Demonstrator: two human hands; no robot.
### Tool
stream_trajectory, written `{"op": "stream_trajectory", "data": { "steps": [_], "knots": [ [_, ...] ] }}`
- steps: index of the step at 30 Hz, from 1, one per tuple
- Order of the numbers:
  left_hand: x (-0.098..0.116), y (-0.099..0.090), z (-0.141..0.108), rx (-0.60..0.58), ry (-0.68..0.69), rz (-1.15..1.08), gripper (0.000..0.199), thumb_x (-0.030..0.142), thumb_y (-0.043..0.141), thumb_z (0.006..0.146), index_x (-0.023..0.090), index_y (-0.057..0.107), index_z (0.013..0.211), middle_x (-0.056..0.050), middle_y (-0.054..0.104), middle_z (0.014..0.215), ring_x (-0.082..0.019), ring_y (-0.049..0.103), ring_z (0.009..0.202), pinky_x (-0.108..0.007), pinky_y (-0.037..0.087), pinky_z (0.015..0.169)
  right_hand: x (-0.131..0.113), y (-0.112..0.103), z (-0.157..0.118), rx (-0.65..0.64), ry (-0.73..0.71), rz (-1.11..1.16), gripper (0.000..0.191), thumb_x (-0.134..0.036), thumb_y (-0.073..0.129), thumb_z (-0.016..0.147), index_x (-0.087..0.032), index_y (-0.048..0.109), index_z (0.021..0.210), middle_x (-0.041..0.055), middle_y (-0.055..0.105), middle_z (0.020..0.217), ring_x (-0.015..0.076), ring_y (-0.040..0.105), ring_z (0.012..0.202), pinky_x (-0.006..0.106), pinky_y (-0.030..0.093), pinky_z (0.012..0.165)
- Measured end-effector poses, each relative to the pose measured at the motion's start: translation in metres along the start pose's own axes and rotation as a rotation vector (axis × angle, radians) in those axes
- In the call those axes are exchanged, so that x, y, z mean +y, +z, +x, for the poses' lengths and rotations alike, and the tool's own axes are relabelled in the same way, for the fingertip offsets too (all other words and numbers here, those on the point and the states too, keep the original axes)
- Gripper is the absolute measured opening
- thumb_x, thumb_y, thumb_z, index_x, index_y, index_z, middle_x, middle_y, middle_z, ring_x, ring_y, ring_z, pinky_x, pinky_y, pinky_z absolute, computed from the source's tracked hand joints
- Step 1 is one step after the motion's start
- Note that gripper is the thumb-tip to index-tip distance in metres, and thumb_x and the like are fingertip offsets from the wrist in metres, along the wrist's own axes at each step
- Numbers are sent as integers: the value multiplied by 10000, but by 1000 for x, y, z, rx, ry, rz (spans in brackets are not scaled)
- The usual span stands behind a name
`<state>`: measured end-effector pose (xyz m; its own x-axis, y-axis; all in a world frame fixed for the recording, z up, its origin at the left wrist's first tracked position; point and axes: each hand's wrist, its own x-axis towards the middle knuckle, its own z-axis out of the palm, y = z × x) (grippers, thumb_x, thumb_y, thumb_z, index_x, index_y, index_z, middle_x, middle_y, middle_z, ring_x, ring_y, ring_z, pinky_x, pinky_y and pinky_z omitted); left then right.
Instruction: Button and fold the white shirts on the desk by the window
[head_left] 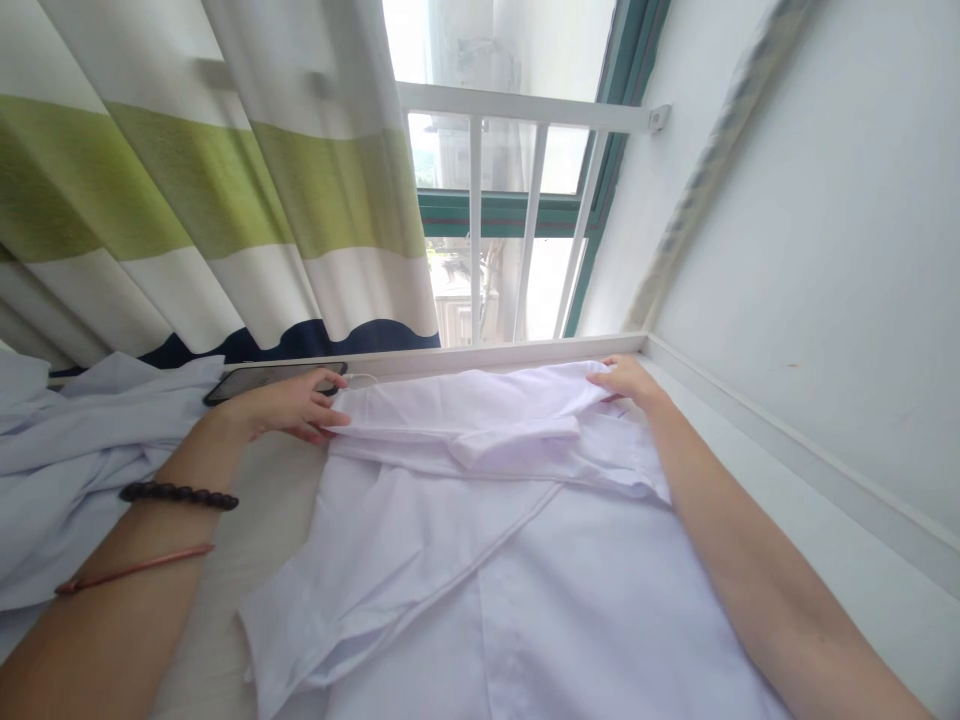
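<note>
A white shirt [585, 590] lies spread in front of me, its far end folded over into a band. My right hand [628, 380] pinches the far right corner of that fold between thumb and fingers. At the fold's left end, my left hand [300, 405] rests with its fingers apart, the fingertips touching the cloth edge. One sleeve lies slantwise across the shirt toward the lower left. Just behind my left hand is a dark phone [259, 378] with a white cable [364, 378] at its right end, partly covered by the hand.
More crumpled white cloth [67, 450] lies at the left on the pale sheet [217, 600]. A striped curtain [225, 180] hangs at the back left, beside white window bars [532, 105]. A white wall [847, 250] bounds the right side.
</note>
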<state>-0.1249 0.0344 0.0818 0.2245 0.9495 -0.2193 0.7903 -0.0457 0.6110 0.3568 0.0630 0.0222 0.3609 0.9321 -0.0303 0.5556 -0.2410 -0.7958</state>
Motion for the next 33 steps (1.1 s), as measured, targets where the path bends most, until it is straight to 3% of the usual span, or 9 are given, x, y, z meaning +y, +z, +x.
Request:
{"op": "stream_trajectory", "data": {
  "steps": [4,6,9,11,13,19,26,29,33],
  "knots": [
    [35,17,-5,194,69,267,373,282,609,770,76,550,1075,-172,589,1143,-380,496,1137,-615,367,963,-21,3,-11,-2,-198,-241,506,-178,715,695,-119,581,1180,186,544,1310,360,417,1305,484,347,1078],
    [49,43,-9,250,338,441,296,264,559,821,126,580,1082,-122,568,1205,-314,455,1206,-517,310,1068,-31,5,-25,-95,-331,-302,485,-129,635,736,-175,587,1216,115,507,1384,282,358,1362,400,246,1150],
    [54,90,-13,215,729,598,445,142,515,812,186,505,1255,-87,555,1265,-250,478,1198,-418,375,1051,-37,5,-51,-358,-608,-478,587,-26,522,724,-251,574,1265,32,482,1424,199,406,1334,319,279,1136],
    [50,113,-12,252,798,647,519,50,477,785,200,485,1282,-90,561,1263,-236,513,1154,-403,414,1010,-35,2,-67,-457,-784,-628,693,0,484,700,-256,509,1344,38,432,1466,214,391,1345,363,308,1123],
    [43,124,-9,325,836,679,478,41,457,818,201,501,1266,-93,588,1214,-226,557,1080,-394,446,962,-30,0,-78,-452,-907,-697,731,-22,495,709,-270,454,1395,44,416,1477,237,399,1336,413,337,1102],
    [35,119,5,496,1005,715,266,190,483,941,241,602,1174,-55,661,1034,-181,621,863,-323,490,805,-16,8,-83,-354,-1139,-530,455,-143,548,825,-290,599,1253,63,566,1329,245,525,1210,455,414,1028],
    [48,105,3,562,1068,424,222,206,458,967,178,661,1053,-50,696,899,-150,640,782,-256,486,703,-17,10,-80,-353,-1099,-124,299,-284,472,943,-244,672,1162,72,683,1182,230,589,1166,386,464,988],
    [57,90,-4,440,1026,344,217,226,462,961,169,662,1023,-62,679,924,-155,632,828,-254,483,733,-30,-2,-86,-484,-999,-97,290,-341,510,925,-244,690,1130,50,701,1147,229,637,1070,351,499,907],
    [59,81,-15,154,871,499,202,221,481,924,229,674,982,-46,638,1086,-185,604,968,-299,469,859,-44,-15,-98,-764,-900,-259,318,-390,603,851,-234,688,1115,48,672,1175,229,610,1070,336,470,920]
  ]
}}
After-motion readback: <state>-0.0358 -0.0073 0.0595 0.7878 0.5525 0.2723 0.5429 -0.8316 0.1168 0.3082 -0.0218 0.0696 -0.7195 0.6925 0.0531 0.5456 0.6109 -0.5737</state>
